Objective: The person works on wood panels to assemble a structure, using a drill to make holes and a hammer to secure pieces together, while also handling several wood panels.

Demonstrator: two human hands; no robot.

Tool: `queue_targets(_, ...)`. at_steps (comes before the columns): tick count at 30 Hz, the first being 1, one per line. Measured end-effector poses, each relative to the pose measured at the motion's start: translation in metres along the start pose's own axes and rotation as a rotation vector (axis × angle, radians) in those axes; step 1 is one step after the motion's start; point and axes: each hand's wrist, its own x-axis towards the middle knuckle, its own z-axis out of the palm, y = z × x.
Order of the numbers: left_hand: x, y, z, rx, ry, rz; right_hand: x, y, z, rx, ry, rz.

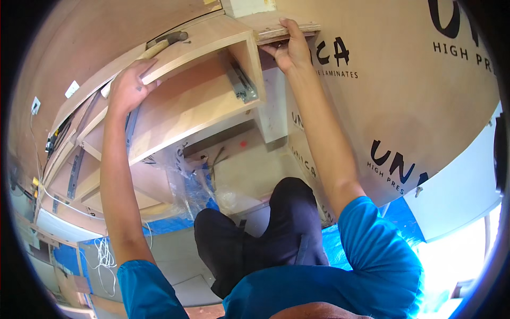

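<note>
A pale plywood cabinet [188, 106] with open compartments stands in front of me. My left hand [130, 87] clasps its top front edge, with the fingers over the top and the thumb against the front. Right beside those fingers lies a hammer [155, 49], its wooden handle running partly behind the hand. My right hand [293, 52] grips the edge of a layered plywood piece [284, 34] at the cabinet's right end, fingers above and thumb below. A small nail or screw [186, 42] lies near the hammer's head.
A large wood panel [404, 90] with black lettering rises on my right. Metal drawer runners [241, 85] sit inside the cabinet. Clear plastic sheeting [183, 175] hangs below it, near my knees. White cable [104, 255] lies coiled at the left, and blue sheeting [396, 218] covers floor at the right.
</note>
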Motion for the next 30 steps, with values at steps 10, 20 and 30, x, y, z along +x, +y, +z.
queue_targets(10, 0.005, -0.005, 0.006, -0.042, -0.001, 0.058, 0.004, 0.003, -0.001, 0.046, 0.022, 0.0)
queue_targets(20, 0.013, -0.015, 0.011, -0.047, -0.078, 0.064, -0.028, 0.046, -0.036, -0.019, -0.293, 0.117)
queue_targets(30, 0.012, -0.019, 0.01, -0.053, -0.082, 0.039, -0.069, 0.116, -0.092, -0.932, -0.219, -0.347)
